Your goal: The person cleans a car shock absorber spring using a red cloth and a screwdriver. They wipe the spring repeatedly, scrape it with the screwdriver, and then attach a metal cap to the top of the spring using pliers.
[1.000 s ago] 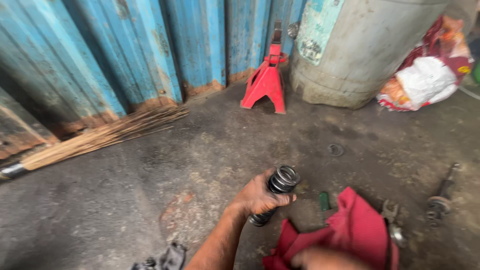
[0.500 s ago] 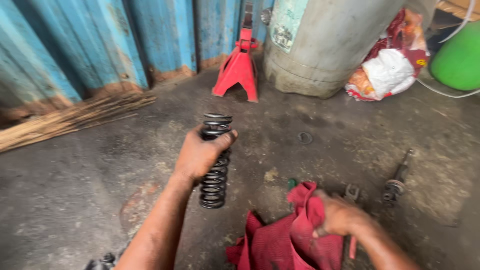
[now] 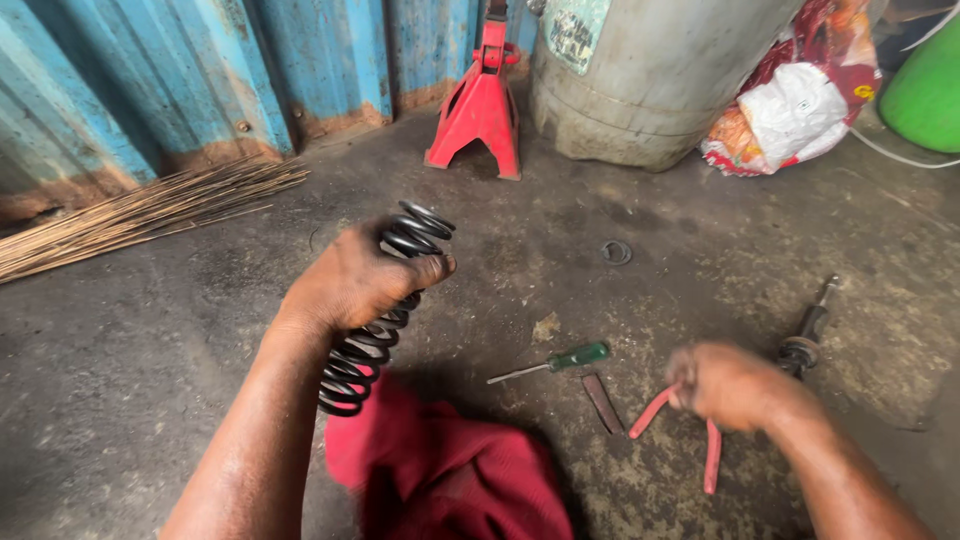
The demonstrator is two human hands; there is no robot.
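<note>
My left hand [image 3: 360, 280] is wrapped tight round the spring [image 3: 380, 310], tilted above the rag [image 3: 450, 470], open floor [image 3: 130, 340] to its left, my right hand [image 3: 735, 385] closed on the pliers [image 3: 690, 430], screwdriver [image 3: 555, 362] between, strut [image 3: 805, 335] partly hidden behind that hand.

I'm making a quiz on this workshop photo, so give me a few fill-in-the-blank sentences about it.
The left hand grips a black coil ___.
The right hand touches red-handled ___.
The screwdriver on the floor has a ___ handle.
The jack stand by the wall is ___.

Missing words: spring; pliers; green; red
</note>
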